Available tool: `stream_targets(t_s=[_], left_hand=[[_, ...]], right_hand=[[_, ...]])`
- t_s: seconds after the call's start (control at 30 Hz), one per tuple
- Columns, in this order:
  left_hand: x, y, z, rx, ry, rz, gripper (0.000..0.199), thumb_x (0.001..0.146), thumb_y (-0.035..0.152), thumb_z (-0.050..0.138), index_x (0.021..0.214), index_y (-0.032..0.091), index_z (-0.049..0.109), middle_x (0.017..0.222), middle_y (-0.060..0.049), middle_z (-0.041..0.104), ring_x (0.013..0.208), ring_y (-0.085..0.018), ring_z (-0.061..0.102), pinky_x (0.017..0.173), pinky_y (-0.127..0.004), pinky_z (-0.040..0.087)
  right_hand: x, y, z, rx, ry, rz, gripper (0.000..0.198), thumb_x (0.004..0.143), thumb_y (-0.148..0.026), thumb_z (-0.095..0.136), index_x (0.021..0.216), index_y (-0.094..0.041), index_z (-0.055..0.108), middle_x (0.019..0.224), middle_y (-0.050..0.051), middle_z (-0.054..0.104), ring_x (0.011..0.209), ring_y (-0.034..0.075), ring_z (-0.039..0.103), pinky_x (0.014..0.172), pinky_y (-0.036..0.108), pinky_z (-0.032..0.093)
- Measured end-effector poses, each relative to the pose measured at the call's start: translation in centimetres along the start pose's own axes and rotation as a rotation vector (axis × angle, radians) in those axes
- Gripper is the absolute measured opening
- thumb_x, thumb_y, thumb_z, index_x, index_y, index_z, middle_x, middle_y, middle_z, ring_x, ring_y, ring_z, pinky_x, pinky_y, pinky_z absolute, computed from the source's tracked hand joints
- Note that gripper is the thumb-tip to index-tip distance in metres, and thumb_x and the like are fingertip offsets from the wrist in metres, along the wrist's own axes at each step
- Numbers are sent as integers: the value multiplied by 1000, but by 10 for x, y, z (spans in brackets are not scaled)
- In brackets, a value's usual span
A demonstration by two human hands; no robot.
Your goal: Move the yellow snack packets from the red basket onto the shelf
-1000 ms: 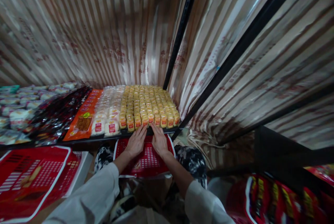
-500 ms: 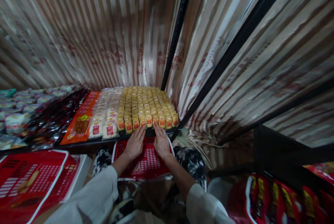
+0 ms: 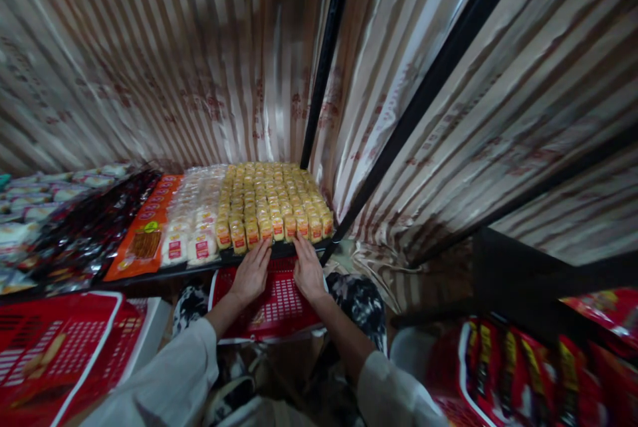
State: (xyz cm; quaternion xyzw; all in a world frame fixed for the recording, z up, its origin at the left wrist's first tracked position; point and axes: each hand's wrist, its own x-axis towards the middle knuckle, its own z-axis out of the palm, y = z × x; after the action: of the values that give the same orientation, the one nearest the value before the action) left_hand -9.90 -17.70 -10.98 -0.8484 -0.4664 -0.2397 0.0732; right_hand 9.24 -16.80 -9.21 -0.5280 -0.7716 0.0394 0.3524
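Rows of small yellow packaged snack cakes (image 3: pixel 274 194) with red labels fill the right end of a black shelf (image 3: pixel 279 251). My left hand (image 3: pixel 253 273) lies at the shelf's front edge, fingers stretched out, the tips at the front row of cakes. Close to its right, my right hand (image 3: pixel 308 271) reaches the same row with extended fingers. Neither hand is wrapped round a cake. Beneath my hands, between my knees, is a red plastic basket (image 3: pixel 276 297) with a white handle.
Left along the shelf are white packets (image 3: pixel 189 228), an orange bag (image 3: pixel 137 241), dark shiny packets (image 3: pixel 94 221) and white-wrapped items (image 3: pixel 24 208). Another red basket (image 3: pixel 94 311) stands at lower left; red packets (image 3: pixel 531 367) sit at lower right. Black posts (image 3: pixel 428 91) cross before striped sheeting (image 3: pixel 199 48).
The view has turned slightly, so the shelf and baskets appear a little further left. My hands stay at the front row, the right fingertips slightly further along it.
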Motion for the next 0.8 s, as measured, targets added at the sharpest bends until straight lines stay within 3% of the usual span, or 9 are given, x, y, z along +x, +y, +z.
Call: stream_targets(t_s=[0.13,0.27,0.43,0.63,0.8], left_hand=[[-2,1,2,11,8,-3,57,79,6,35,136,11,38,147,-14,32,139,-26,20,106,-48,37],[-1,3,1,16,-8,-8,55,79,6,36,133,9,42,146,-15,34,139,-27,20,105,-47,38],[0,4,-3,12,-20,-13,52,79,6,36,131,7,44,146,-15,33,139,-26,20,107,-45,35],[2,6,-9,-31,-56,-35,52,80,8,36,132,7,41,148,-14,30,140,-25,16,108,-46,33],[-1,7,-10,-41,-68,-59,49,82,8,36,130,6,43,148,-16,29,140,-25,15,106,-45,35]], right_hand=[[7,6,2,-24,9,57,67,71,1,36,136,-9,41,142,14,40,134,23,33,109,45,34],[12,6,4,-19,2,52,69,70,1,36,138,-13,39,142,11,41,134,22,32,108,43,35],[10,5,1,-24,23,20,64,74,1,33,137,-8,40,141,13,42,133,22,33,109,44,34],[8,10,1,-29,3,-19,65,74,1,33,137,-9,39,141,12,42,134,20,31,109,42,34],[7,-3,0,-14,-20,-64,67,75,1,32,140,-15,36,143,8,39,134,19,30,110,43,33]])
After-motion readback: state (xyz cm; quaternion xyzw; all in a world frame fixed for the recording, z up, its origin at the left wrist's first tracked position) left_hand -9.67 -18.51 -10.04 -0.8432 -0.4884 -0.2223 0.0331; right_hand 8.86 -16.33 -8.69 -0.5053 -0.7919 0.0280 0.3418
